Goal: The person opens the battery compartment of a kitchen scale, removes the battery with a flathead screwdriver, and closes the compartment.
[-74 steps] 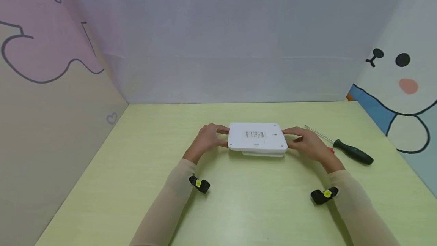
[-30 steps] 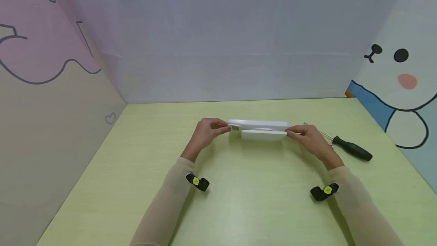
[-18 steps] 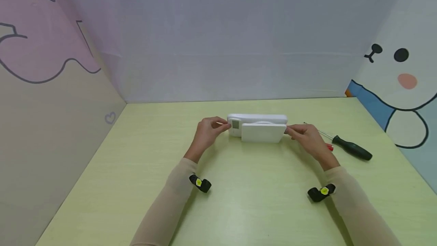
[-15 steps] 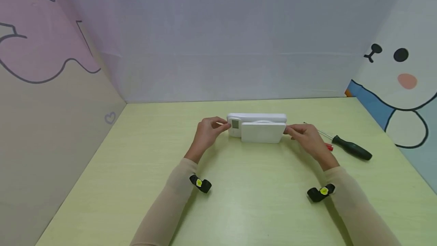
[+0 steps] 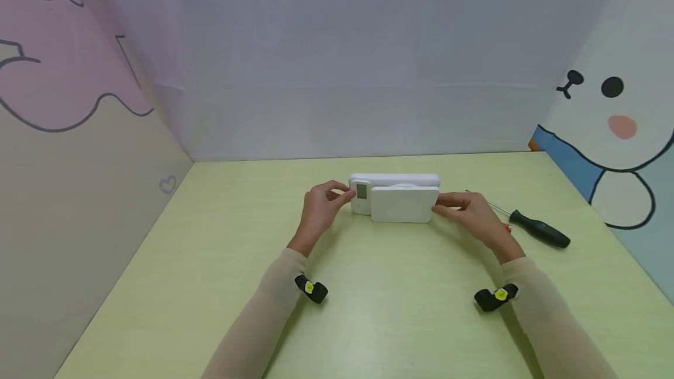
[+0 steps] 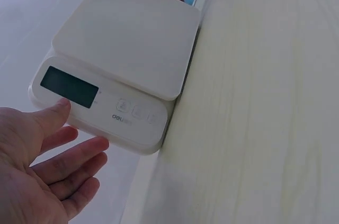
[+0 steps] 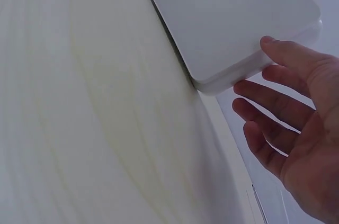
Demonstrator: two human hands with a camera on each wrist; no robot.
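Observation:
A white digital kitchen scale (image 5: 404, 204) stands on its long edge on the table, its weighing plate facing me. Its dark display (image 6: 69, 86) and a row of buttons sit on the left end, seen closely in the left wrist view. My left hand (image 5: 321, 210) pinches that end, thumb by the display and fingers behind. My right hand (image 5: 470, 215) pinches the opposite end, with the thumb (image 7: 286, 52) on the weighing plate's edge and the index finger behind; the other fingers are loosely bent. The scale's back is hidden.
A screwdriver (image 5: 539, 230) with a dark handle lies right of my right hand, its shaft partly behind the fingers. Beside it shows a small red object (image 5: 508, 228), mostly hidden by that hand. A pale wall (image 5: 337, 75) stands behind the table.
The scale has turned from lying with its labelled underside up to standing on edge, plate and display toward me. Both hands keep hold of its ends; the right thumb has shifted onto the plate.

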